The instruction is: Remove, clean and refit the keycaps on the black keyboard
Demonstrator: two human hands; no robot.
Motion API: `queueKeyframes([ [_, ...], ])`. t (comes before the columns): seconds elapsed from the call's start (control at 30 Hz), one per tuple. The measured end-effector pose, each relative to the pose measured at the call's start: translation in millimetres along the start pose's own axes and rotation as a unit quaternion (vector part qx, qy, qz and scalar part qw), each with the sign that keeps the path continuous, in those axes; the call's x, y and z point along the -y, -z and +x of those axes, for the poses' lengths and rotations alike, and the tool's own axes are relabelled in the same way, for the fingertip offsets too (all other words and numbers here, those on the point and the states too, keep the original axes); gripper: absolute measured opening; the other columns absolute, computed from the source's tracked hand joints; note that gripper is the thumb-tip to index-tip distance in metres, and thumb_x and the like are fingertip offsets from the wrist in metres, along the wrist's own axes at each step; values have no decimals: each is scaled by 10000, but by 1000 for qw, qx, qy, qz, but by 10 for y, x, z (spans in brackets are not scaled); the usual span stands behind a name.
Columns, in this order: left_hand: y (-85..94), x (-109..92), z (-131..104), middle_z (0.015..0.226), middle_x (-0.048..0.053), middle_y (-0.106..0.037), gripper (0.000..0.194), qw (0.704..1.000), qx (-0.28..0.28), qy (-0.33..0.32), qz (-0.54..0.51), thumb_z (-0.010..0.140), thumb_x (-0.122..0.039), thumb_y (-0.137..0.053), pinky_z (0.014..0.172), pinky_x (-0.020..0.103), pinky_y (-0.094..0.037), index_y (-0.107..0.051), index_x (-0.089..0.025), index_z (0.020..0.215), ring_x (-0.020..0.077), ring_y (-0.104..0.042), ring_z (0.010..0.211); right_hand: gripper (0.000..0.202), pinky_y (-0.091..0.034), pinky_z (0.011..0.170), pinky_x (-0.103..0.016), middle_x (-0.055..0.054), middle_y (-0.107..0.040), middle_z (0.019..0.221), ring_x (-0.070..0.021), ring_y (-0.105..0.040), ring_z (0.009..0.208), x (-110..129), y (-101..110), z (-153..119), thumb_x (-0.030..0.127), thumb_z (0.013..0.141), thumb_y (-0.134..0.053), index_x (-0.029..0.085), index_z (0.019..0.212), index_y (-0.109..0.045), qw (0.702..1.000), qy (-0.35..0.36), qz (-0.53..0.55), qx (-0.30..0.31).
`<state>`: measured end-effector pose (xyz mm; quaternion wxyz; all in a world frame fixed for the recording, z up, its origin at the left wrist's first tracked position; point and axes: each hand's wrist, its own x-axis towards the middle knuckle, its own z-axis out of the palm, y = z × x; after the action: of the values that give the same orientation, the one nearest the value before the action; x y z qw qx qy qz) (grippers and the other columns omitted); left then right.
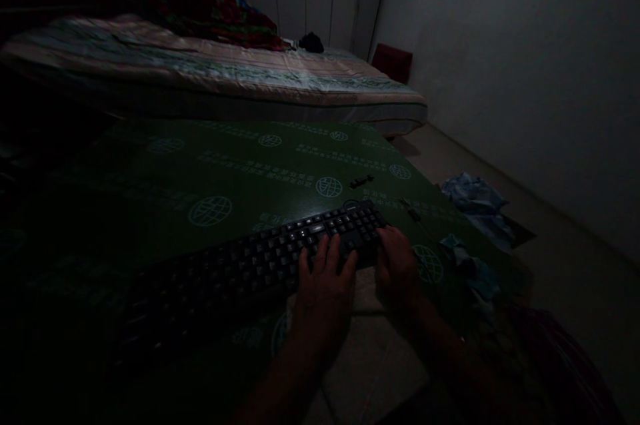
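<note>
A black keyboard (240, 268) lies slantwise on a green printed sheet (240, 172). My left hand (326, 285) rests at the keyboard's near edge, its fingers spread over the keys, holding nothing. At the keyboard's right end is my right hand (397, 265), its fingers curled in at the corner; whether they grip the edge or something small is too dark to tell. Beyond the keyboard sits a small dark object (361, 181), and another thin dark piece (413, 214) lies to the right.
A bed (225, 72) with a red patterned blanket (210, 8) stands behind the sheet. Crumpled cloth (480, 272) lies at the sheet's right edge, and pale blue fabric (473, 195) is on the floor beyond. A wall (515, 45) rises at the right. The scene is dim.
</note>
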<state>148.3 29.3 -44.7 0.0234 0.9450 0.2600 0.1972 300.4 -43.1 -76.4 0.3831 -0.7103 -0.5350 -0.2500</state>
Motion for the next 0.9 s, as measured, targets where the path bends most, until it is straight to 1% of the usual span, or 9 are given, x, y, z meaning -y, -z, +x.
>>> queueKeyframes([
  [0.1, -7, 4, 10, 1398, 170, -481, 363, 1000, -6, 5, -5, 864, -234, -496, 1014, 623, -291, -608, -255, 1208, 360, -396, 1311, 385, -450, 965, -488, -149, -622, 1122, -259, -516, 1154, 11, -12, 0, 153, 901, -384, 151, 1263, -515, 1000, -6, -2, 2],
  [0.23, 10, -1, 15, 1392, 173, -487, 354, 1000, 0, 8, -3, 856, -244, -511, 1007, 619, -299, -616, -256, 1194, 362, -399, 1309, 370, -449, 966, -495, -158, -609, 1132, -262, -510, 1148, 29, -5, 12, 158, 897, -398, 139, 1246, -519, 1000, -14, -11, 16],
  [0.4, 29, -9, 25, 1404, 184, -468, 365, 1000, -5, 6, 3, 852, -221, -509, 1015, 614, -290, -612, -250, 1202, 368, -387, 1317, 367, -440, 972, -504, -166, -600, 1136, -269, -494, 1161, 66, 15, 32, 152, 896, -393, 123, 1243, -510, 999, -16, -26, 24],
  [0.57, 32, -1, 43, 1391, 182, -484, 368, 1000, -11, 1, 3, 854, -219, -502, 1007, 617, -297, -610, -244, 1204, 372, -396, 1309, 400, -402, 1011, -490, -171, -590, 1166, -277, -441, 1225, 106, 21, 40, 148, 877, -389, 98, 1258, -501, 996, 2, -57, 62],
  [0.67, 40, -3, 48, 1379, 182, -496, 359, 1000, -8, 0, 6, 849, -218, -507, 1005, 620, -294, -620, -239, 1189, 378, -406, 1299, 407, -396, 1011, -488, -170, -581, 1181, -287, -434, 1230, 138, 32, 55, 153, 871, -384, 99, 1255, -507, 994, 18, -70, 84],
  [0.9, 36, -5, 62, 1383, 200, -484, 368, 1000, 0, -5, 25, 858, -211, -488, 998, 623, -286, -614, -231, 1203, 391, -412, 1291, 361, -401, 988, -476, -176, -591, 1169, -299, -449, 1206, 188, 32, 83, 159, 895, -377, 86, 1208, -543, 991, 25, -104, 85],
])
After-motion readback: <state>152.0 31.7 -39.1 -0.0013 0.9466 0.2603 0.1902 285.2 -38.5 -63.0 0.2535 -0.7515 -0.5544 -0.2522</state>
